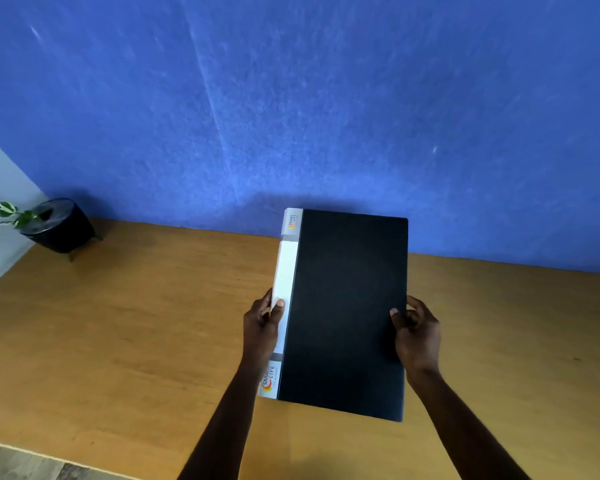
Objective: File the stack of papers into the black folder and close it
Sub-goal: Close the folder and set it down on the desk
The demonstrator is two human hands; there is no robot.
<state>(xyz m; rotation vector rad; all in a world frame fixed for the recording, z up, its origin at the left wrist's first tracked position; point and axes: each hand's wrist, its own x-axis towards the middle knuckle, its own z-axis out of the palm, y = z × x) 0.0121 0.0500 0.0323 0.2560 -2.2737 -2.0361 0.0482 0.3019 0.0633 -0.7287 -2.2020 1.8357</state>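
Blue wall [326,98] fills the whole upper part of view, behind the black folder [347,313]; pale wall strip at far left of it. Wooden table [118,341] runs under & to both sides of the folder, w/ grey floor showing at the bottom left corner past the table edge. Folder is shut, front cover facing up, held lengthwise away from the person, roughly mid-table and a bit right of centre; far end reaches up in front of the blue wall. Can't tell if its near end touches the tabletop. White spine [283,306] w/ "SMART LIFE" label runs along the folder's left side. Left hand [262,327] grips the spine edge, thumb on top, fingers wrapped under. Right hand [416,334] clamps the folder's right edge, thumb on the cover, fingers curled behind. Black plant pot [63,226] w/ green-white leaves [13,213] sits well left of the folder, at the table's far corner.
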